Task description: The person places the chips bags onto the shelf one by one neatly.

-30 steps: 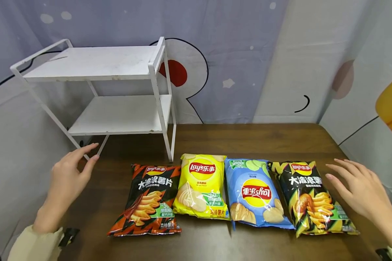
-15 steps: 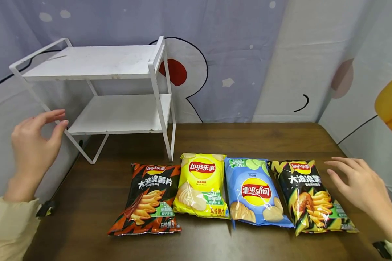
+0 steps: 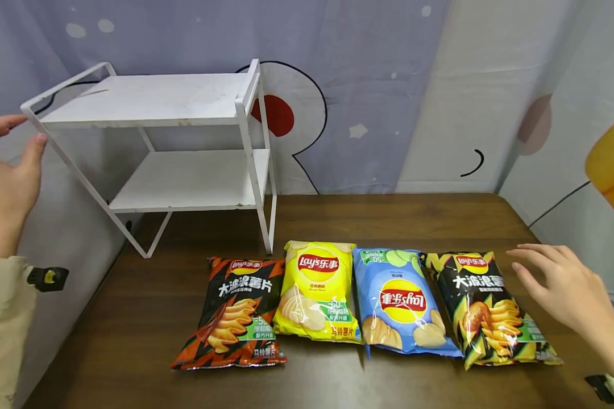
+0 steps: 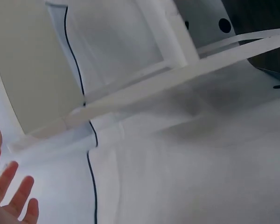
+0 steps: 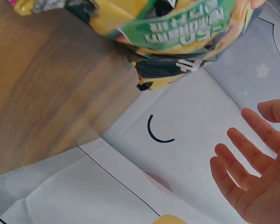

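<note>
A white two-tier metal shelf rack (image 3: pixel 184 179) stands at the back left. At its upper left corner is my left hand (image 3: pixel 5 182), fingers and thumb parted, fingertips right at the frame. In the left wrist view its fingers (image 4: pixel 21 196) are spread below the slanting frame bar (image 4: pixel 144 91). My right hand (image 3: pixel 568 284) hovers beside the black chip bag (image 3: pixel 491 312), holding nothing, its fingers (image 5: pixel 247 154) spread in the right wrist view. Left of that bag lie a blue chip bag (image 3: pixel 404 301), a yellow chip bag (image 3: pixel 317 292) and a red-and-black chip bag (image 3: pixel 237 312).
The bags lie in a row on a dark wooden table (image 3: pixel 368 386). A patterned cloth (image 3: pixel 368 68) hangs behind the table and along its sides. The rack's lower shelf (image 3: pixel 184 193) is raised on thin legs.
My left hand has moved left and upward, from beside the rack's lower leg to its upper left corner. The right hand stays almost in place, and the bags have not moved.
</note>
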Tool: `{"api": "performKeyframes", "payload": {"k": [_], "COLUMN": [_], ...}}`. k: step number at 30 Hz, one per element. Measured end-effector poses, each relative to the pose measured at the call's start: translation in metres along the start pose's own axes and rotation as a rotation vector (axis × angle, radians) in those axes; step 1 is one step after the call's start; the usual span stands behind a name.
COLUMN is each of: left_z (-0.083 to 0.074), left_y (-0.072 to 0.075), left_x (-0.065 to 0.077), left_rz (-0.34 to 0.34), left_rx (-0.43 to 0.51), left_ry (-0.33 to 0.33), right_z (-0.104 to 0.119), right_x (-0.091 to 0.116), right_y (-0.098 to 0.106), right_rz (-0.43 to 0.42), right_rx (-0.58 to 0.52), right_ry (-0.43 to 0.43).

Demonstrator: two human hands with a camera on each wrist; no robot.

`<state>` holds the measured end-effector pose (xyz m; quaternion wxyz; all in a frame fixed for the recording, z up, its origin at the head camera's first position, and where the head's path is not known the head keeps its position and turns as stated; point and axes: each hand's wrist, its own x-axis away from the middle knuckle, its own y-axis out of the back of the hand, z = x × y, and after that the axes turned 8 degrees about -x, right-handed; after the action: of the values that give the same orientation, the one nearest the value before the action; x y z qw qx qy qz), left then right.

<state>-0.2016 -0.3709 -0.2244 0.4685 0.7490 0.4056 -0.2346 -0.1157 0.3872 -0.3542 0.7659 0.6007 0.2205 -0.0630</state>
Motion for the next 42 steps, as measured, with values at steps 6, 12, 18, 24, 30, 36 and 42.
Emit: {"api": "performKeyframes", "payload": {"k": [6,12,18,24,30,36,42], "left_z": [0.005,0.005,0.011,0.015,0.017,0.012,0.010], "left_y": [-0.004,-0.006,-0.007,-0.006,-0.006,-0.004,-0.005], "left_x": [-0.017,-0.029,-0.040,-0.049,-0.054,-0.051,-0.050], "left_rz": [-0.003,0.057,0.190,0.282,0.307,0.311,0.272], "left_rx": [0.015,0.044,0.142,0.260,0.512,0.587,0.715], "left_ry": [0.069,0.197,0.323,0.381,0.459,0.516,0.536], "right_z": [0.001,0.008,0.015,0.026,0.028,0.028,0.029], "right_x": [-0.004,-0.006,-0.009,-0.010,-0.007,0.003,0.017], "right_y": [0.006,0.005,0.005,0.000,-0.004,-0.011,-0.014], "right_rz": [-0.001,-0.005,-0.024,-0.051,-0.081,-0.158,-0.177], "right_rx": [0.004,0.002,0.001,-0.017,-0.024,-0.020,-0.023], "right_ry": [0.001,0.024,0.070,0.120,0.165,0.275,0.339]}}
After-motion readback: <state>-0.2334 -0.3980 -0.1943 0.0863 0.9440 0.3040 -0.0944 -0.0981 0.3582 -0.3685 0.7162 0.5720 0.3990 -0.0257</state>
